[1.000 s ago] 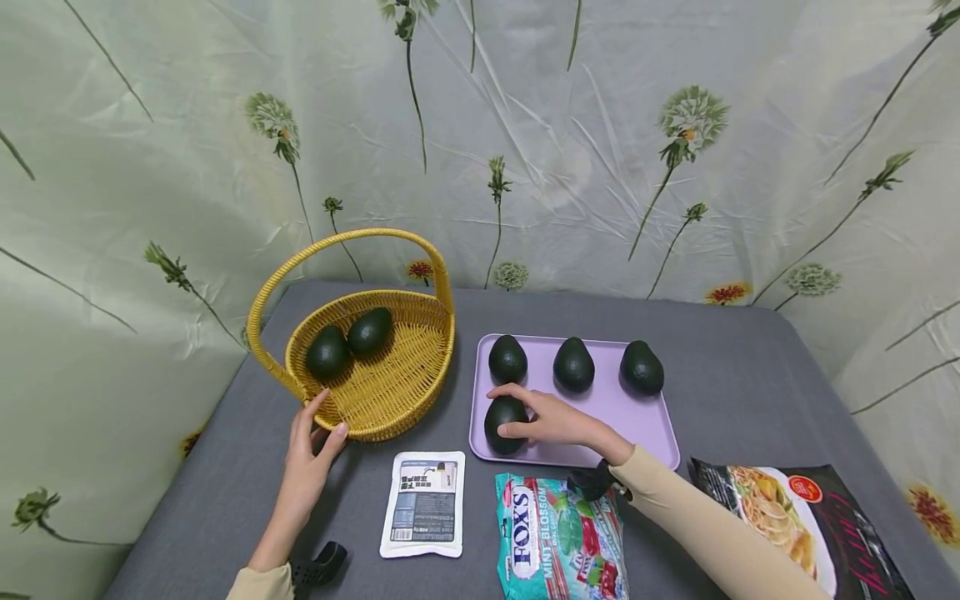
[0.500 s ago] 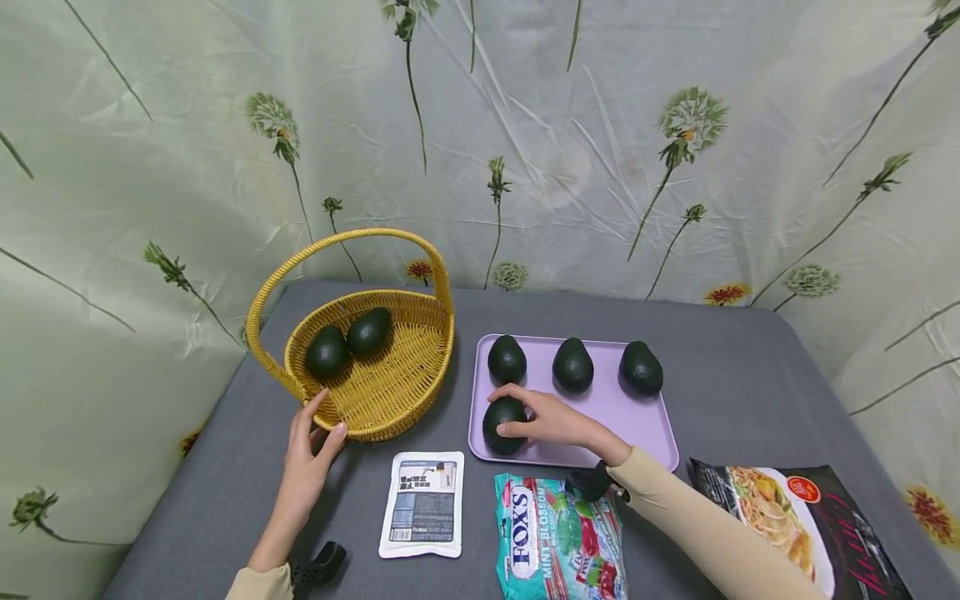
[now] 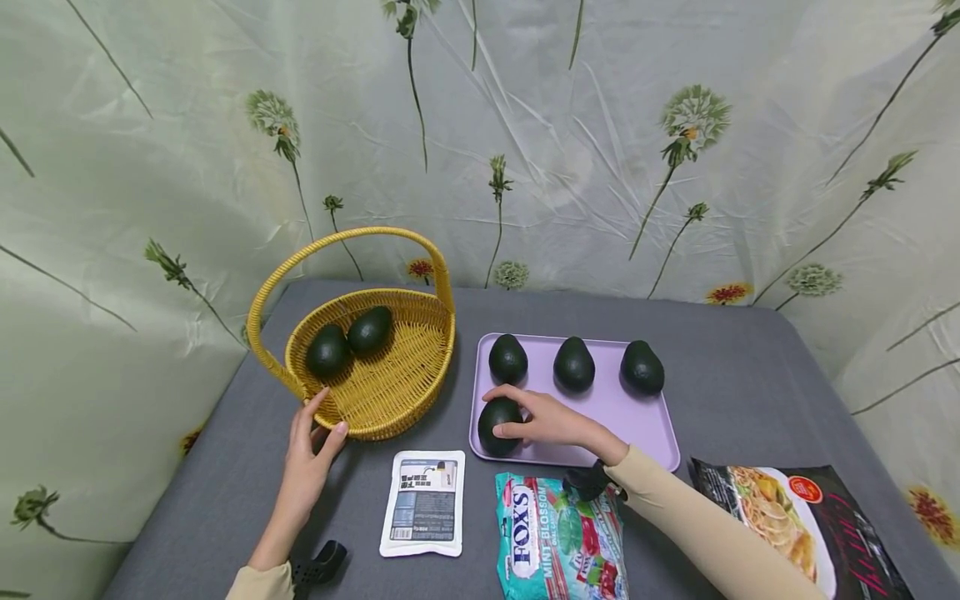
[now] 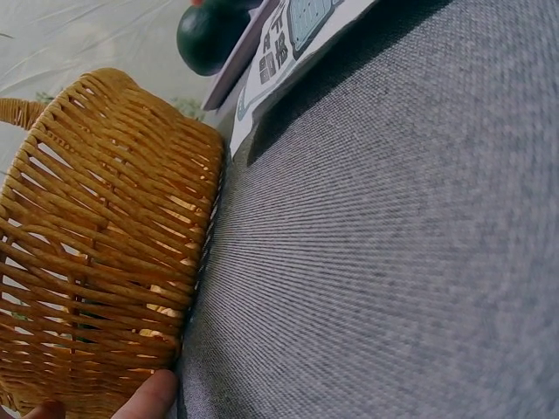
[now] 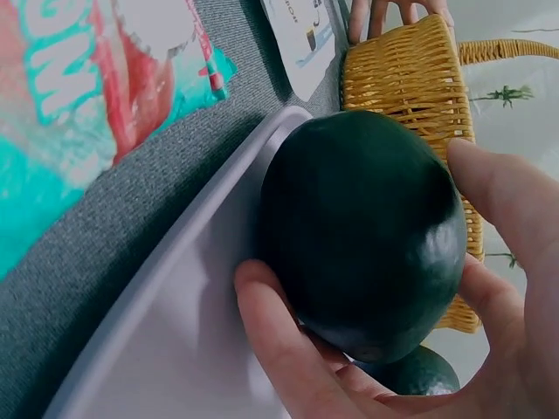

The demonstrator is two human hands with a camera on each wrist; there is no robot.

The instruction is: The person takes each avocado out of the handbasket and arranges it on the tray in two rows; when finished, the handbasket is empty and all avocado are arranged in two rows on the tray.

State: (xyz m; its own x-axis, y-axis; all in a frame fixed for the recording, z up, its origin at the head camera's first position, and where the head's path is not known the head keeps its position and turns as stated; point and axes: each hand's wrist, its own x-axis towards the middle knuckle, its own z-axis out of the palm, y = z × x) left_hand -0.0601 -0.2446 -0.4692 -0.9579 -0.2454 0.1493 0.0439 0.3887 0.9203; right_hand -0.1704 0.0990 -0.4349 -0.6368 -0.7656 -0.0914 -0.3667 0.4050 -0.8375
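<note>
My right hand (image 3: 551, 419) grips a dark green avocado (image 3: 498, 427) at the front left of the lilac tray (image 3: 615, 425). In the right wrist view, thumb and fingers curl round the avocado (image 5: 362, 231); whether its underside touches the tray cannot be told. Three more avocados, one of them (image 3: 574, 365) in the middle, line the tray's back. On the left, my left hand (image 3: 307, 462) rests spread fingers against the near side of a yellow wicker basket (image 3: 397, 350). Fingertips (image 4: 153, 397) touch its outer wall low down. Two avocados (image 3: 348, 342) lie inside the basket.
A white pouch (image 3: 423, 504) lies between the hands. In front of the tray is a turquoise candy bag (image 3: 558, 537), under the right wrist. A black noodle packet (image 3: 810, 525) lies at the right. The basket's tall handle (image 3: 360, 235) arches over it.
The right hand and its avocado have shifted slightly to the left. The left hand, the basket and the other avocados have stayed in place.
</note>
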